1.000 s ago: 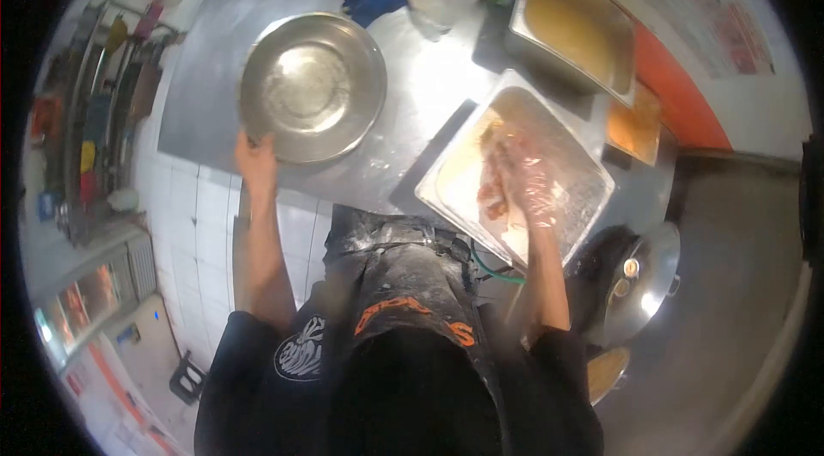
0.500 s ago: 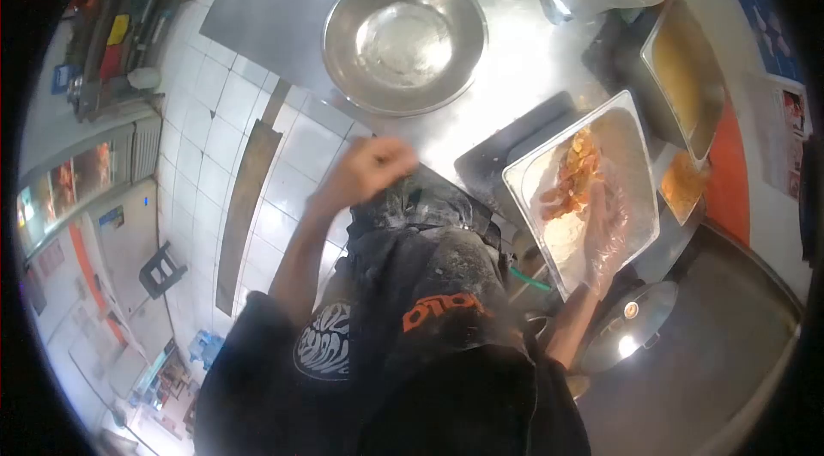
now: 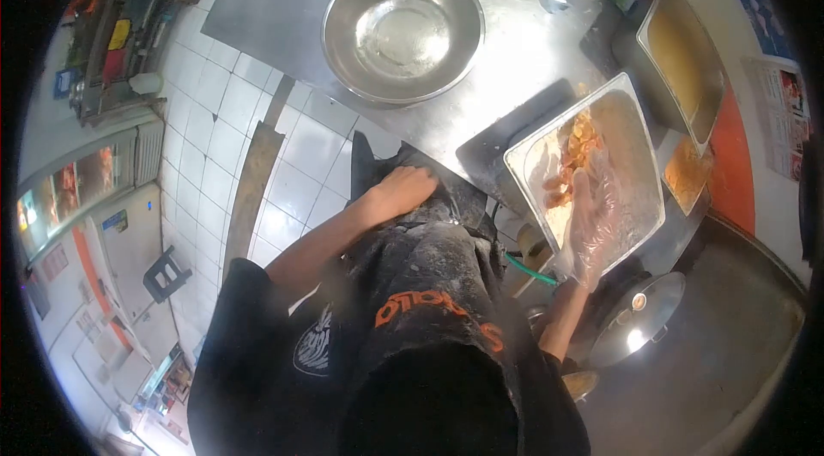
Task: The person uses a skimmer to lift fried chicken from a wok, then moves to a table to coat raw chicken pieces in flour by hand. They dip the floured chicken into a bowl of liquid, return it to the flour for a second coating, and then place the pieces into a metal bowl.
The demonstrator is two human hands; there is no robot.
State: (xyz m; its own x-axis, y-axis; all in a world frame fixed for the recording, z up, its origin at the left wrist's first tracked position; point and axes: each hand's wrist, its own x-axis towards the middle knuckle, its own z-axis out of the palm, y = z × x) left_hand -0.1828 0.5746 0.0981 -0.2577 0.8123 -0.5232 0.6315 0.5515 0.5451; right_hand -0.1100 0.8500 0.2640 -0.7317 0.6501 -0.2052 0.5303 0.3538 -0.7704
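Note:
My bare left hand (image 3: pixel 402 194) is closed against the lower part of the floury black apron (image 3: pixel 438 263), with cloth bunched at its fingers. My right hand (image 3: pixel 592 220), in a clear plastic glove, reaches into a rectangular metal tray (image 3: pixel 642 155). Its fingers are stretched out beside reddish-orange battered pieces (image 3: pixel 579 147), which look like coated meat, and it touches the nearest ones. White flour (image 3: pixel 556 220) lies under and around the pieces. Part of the flour and pieces is hidden by the gloved hand.
A large steel bowl (image 3: pixel 403 31) stands on the metal table (image 3: pixel 266 1). Behind the tray are a deep pan of yellowish stuff (image 3: pixel 678 61) and a smaller container of orange crumbs (image 3: pixel 687 173). A metal lid (image 3: pixel 639 319) lies at right. White tiles cover the floor.
My left hand has come down from in front of the apron onto it, and a fold of dark cloth now sticks up. My right hand stays in the tray, its fingers shifted slightly.

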